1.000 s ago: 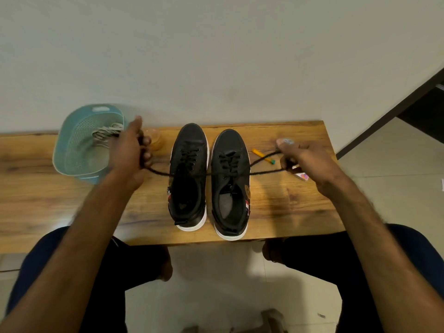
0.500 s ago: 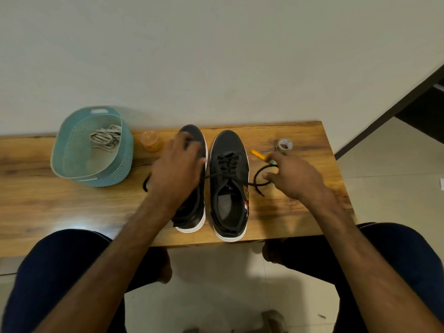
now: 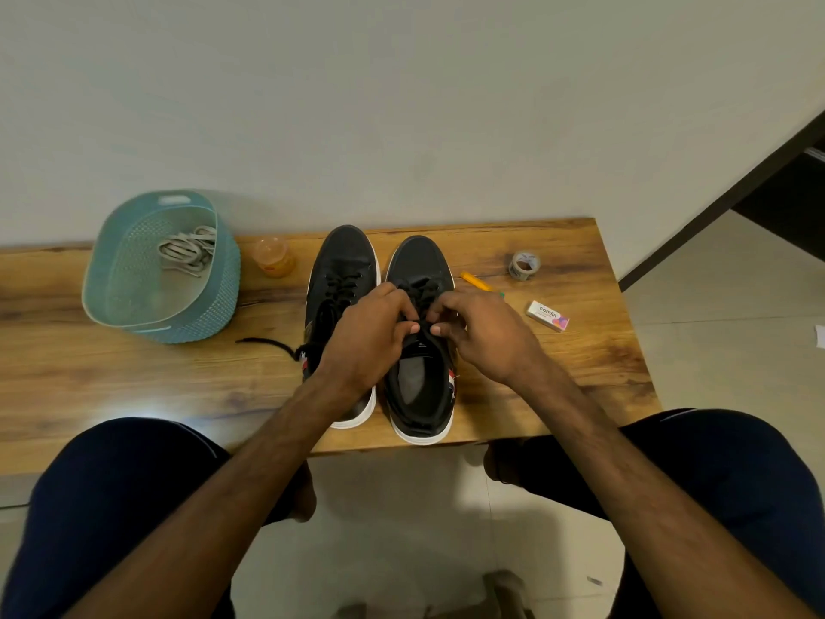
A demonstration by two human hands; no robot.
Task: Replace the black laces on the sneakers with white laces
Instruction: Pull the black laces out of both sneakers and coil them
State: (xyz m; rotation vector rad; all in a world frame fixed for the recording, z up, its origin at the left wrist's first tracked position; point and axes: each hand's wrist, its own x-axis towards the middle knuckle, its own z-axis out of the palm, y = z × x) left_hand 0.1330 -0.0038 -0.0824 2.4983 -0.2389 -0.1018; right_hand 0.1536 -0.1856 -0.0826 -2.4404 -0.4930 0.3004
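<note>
Risk noted: the black lace [image 3: 424, 290] is crossing through the eyelets of the right-hand sneaker [image 3: 419, 261], so a hard pull on one side is likely to be cinching the crossings tighter rather than freeing them, and a tip may be snagging in an eyelet. This shoe is standing unbraced at the near edge of the table [image 3: 111, 382], heel toward the person. With both hands working the lace and neither steadying the sole, a tug could be dragging it over the edge or knocking it into the left-hand sneaker [image 3: 343, 256], which is standing just beside it. A loose black lace end [image 3: 268, 344] is lying on the table left of the pair; which shoe it is running from cannot be told, and it could be catching under a sole. The left hand [image 3: 370, 341] and right hand [image 3: 486, 337] are meeting over the tongue, fingers curled in tight, each appearing to be pinching the lace near the top eyelets, though knuckles are hiding the exact grip. The white laces [image 3: 187, 252] are lying bunched in the teal basket [image 3: 192, 323], well apart to the left, untouched.
</note>
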